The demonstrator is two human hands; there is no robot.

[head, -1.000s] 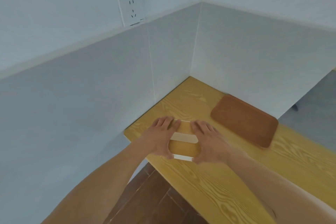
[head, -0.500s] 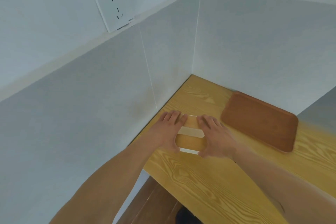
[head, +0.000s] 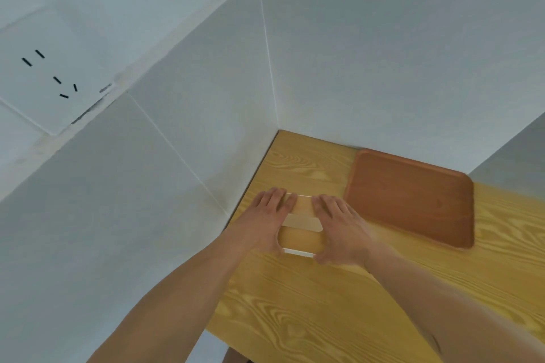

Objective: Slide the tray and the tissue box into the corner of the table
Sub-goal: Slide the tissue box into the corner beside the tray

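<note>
A low tissue box [head: 299, 231] with a wood-coloured top and pale slot lies on the yellow wooden table [head: 339, 303], close to the left wall. My left hand [head: 265, 219] grips its left side and my right hand [head: 342, 228] grips its right side, fingers spread along the top. A brown rectangular tray [head: 413, 197] lies flat to the right of the box, its far edge against the back wall. The table's corner [head: 280, 134] lies beyond the box, bare.
Grey-white walls close the table on the left and at the back. A white wall socket [head: 50, 76] sits high on the left wall. The table's near-left edge drops to the floor [head: 233, 356].
Both hands have pushed the tissue box forward along the left wall toward the corner. My head has come closer, so the socket has shifted left and the tray looks larger.
</note>
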